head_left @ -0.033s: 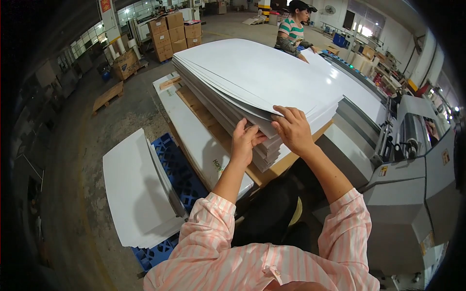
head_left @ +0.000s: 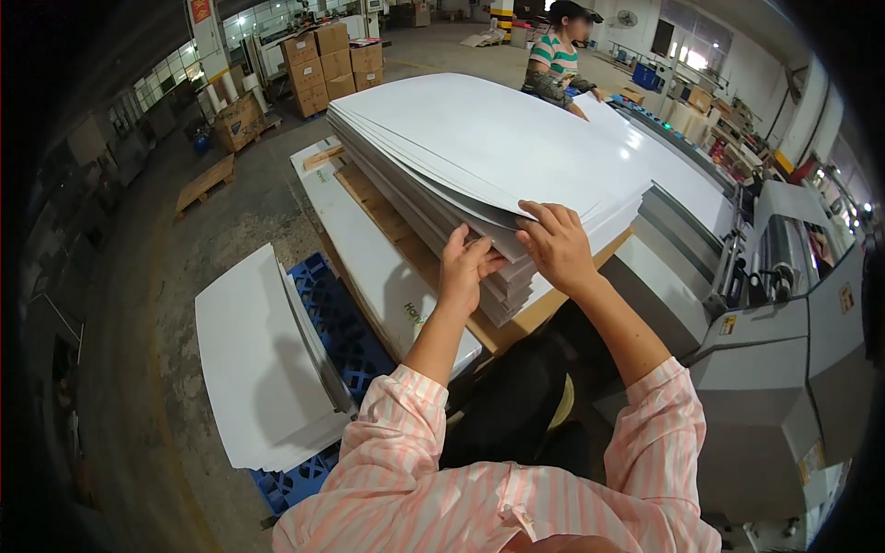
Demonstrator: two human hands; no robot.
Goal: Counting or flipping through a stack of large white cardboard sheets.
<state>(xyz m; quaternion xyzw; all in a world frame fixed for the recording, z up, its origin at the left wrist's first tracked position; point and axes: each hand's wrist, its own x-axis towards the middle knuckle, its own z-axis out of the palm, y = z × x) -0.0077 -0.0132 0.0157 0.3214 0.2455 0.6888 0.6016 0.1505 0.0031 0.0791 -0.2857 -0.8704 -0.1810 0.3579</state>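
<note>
A tall stack of large glossy white sheets (head_left: 461,129) lies before me, its near corner bent up a little. My right hand (head_left: 558,247) pinches the lifted top sheets at that corner, fingers over the upper face and thumb by the edge. Just left of it, my left hand (head_left: 468,267) is at the stack's side under the raised corner, its fingers apart and bent toward the sheet edges. Whether those fingertips press on the lower sheets is hard to see. A smaller pile of white sheets (head_left: 263,369) rests at my lower left.
A blue plastic pallet (head_left: 336,318) lies under the smaller pile. Beside the stack runs a long white wrapped package (head_left: 369,249). A grey machine with rollers (head_left: 784,258) stands at the right. Across the stack, a co-worker (head_left: 556,60) handles sheets. Cardboard boxes (head_left: 323,64) stand behind.
</note>
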